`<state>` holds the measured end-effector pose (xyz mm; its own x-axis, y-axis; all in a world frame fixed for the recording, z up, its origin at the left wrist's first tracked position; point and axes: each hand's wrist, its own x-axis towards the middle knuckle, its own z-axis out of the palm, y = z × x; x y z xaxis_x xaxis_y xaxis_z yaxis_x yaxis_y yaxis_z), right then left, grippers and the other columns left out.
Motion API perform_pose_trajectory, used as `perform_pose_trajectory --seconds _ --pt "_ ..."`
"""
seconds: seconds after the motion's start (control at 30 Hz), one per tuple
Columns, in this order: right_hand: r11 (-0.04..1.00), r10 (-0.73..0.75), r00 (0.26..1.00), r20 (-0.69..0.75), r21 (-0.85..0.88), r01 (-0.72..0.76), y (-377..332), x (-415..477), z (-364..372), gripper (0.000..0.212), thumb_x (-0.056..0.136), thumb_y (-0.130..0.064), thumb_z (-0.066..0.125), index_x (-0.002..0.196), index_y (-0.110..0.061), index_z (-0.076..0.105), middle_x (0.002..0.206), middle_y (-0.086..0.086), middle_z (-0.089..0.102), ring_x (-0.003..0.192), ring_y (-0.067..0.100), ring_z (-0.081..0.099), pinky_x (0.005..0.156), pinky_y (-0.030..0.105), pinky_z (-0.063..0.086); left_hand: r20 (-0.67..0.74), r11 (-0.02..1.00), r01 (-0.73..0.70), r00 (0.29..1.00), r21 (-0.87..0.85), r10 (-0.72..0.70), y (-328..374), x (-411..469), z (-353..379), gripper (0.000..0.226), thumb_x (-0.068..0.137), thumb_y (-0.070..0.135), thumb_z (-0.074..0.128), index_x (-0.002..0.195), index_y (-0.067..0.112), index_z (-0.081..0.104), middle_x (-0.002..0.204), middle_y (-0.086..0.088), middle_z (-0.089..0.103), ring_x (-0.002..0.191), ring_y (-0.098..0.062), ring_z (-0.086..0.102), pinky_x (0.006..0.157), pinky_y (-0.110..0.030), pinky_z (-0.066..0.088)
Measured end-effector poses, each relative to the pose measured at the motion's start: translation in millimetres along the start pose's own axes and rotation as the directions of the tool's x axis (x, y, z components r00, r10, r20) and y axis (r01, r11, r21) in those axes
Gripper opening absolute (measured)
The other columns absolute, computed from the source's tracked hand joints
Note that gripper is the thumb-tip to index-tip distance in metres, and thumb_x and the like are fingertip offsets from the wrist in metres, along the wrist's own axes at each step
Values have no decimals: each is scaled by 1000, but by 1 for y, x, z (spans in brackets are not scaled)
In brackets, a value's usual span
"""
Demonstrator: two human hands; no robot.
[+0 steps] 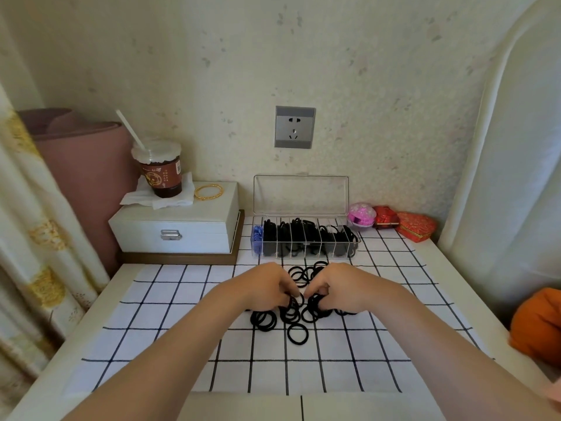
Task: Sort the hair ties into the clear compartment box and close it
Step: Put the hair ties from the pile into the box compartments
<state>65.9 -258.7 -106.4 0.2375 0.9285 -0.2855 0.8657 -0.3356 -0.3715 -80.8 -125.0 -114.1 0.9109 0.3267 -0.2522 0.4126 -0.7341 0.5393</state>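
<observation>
A loose pile of black hair ties (298, 332) lies on the checked cloth in the middle of the table. My left hand (267, 287) and my right hand (337, 288) meet over the pile, fingers curled down into it, each pinching black ties. More ties (303, 273) lie just beyond my fingers. Behind them stands the clear compartment box (303, 240) with its lid (300, 194) raised upright against the wall. Most compartments hold black ties; the leftmost one holds something blue.
A white jewellery box (176, 229) stands at the back left, with a drink cup (161, 168) and a gold bangle (209, 191) on top. A pink round case (362, 214) and red fabric boxes (414, 226) sit right of the clear box. An orange object (537, 323) lies at the right edge.
</observation>
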Motion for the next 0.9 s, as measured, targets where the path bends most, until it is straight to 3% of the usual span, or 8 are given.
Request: perform_pose_trajectory --seconds 0.07,0.17,0.27,0.33,0.5,0.6,0.73,0.9 --pt "1000 15 1000 -23 -6 -15 -1 3 2 22 83 -17 69 100 -30 76 80 -18 59 71 3 57 62 16 44 15 996 1 1000 93 -2 1 2 4 28 87 13 66 111 27 74 109 9 70 97 -8 64 82 -15 48" --pt "1000 24 999 -48 20 -23 -1 3 2 15 83 -18 71 82 -32 72 86 -13 67 78 12 65 67 22 52 18 991 13 1000 131 -15 2 4 7 23 87 14 66 105 26 75 105 5 70 95 -14 64 87 -25 52" --pt "998 -8 984 -176 59 19 1 1 -4 14 85 -16 70 91 -28 75 93 -14 70 87 5 65 78 21 52 -41 996 -14 999 85 17 0 0 -5 16 90 19 66 102 25 73 95 12 66 90 -8 61 78 -18 47" --pt "983 21 966 -257 181 27 0 -1 -7 16 86 -14 69 93 -28 74 85 -12 71 74 0 66 70 20 52 -77 999 -11 997 37 14 -3 -8 -21 10 90 21 66 96 28 71 90 15 66 86 -6 62 72 -15 45" --pt "927 -15 995 -99 371 51 -20 1 0 23 91 -10 63 101 -29 72 80 -11 71 58 10 66 62 23 52 0 993 89 996 -83 -90 -23 -28 -38 12 90 17 66 97 25 72 92 5 71 80 -12 71 72 -22 58" --pt "967 -58 998 -15 248 60 -36 8 9 31 93 -14 61 117 -30 69 95 -13 63 70 7 65 66 19 49 -108 981 143 986 131 -130 -33 -32 -32 16 88 26 69 103 32 70 94 12 63 81 -5 61 68 -18 47" --pt "989 -112 993 -48 -100 106 -49 16 21 35 94 -19 59 127 -30 64 121 -4 61 112 15 57 89 25 46 -120 950 221 973 219 -198 -44 -34 -23 21 88 28 68 108 34 67 110 6 61 97 -12 59 79 -23 48" --pt "971 -149 986 -79 -202 130 -54 19 25 22 91 -13 59 106 -19 74 109 0 54 99 21 59 87 36 53 -102 923 232 972 308 -211 -44 -33 -19 25 94 19 59 118 23 65 119 -1 62 102 -18 60 81 -25 48"
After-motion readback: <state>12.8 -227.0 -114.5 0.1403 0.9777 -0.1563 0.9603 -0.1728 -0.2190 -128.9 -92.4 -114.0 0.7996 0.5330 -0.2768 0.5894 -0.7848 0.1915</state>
